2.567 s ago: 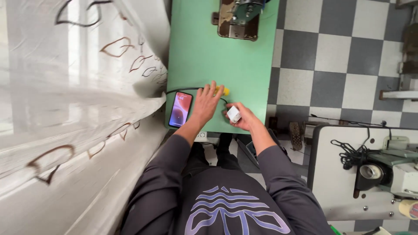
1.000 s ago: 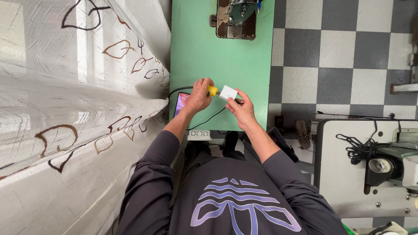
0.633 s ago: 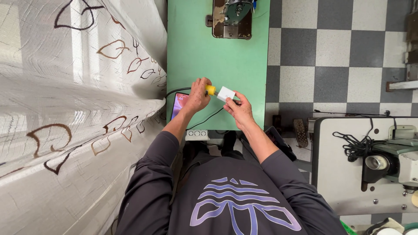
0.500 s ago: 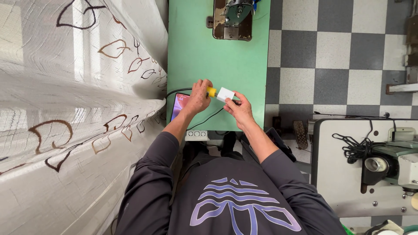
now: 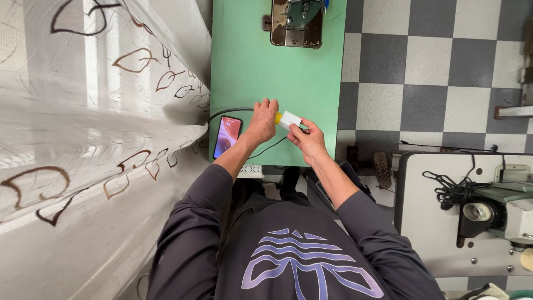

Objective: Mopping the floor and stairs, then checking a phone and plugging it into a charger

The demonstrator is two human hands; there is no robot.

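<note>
Sheer curtain [image 5: 94, 139] drapes over left edge of green table [image 5: 277, 72]; sewing machine [image 5: 297, 22] sits at far edge. Phone [image 5: 227, 136] lies face up at near left corner, black cable [image 5: 233, 111] running past it. Left hand [image 5: 261, 122] closed around yellow piece [image 5: 277, 118]. Right hand [image 5: 308, 141] pinches white charger block [image 5: 290, 120], pressed end to end against yellow piece above near edge, likely for joining.

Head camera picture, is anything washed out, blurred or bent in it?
Head view: the sheer curtain glares near-white from backlight; the hands and green table are evenly lit and sharp; wide-lens distortion bends the checkered floor lines at the edges.
</note>
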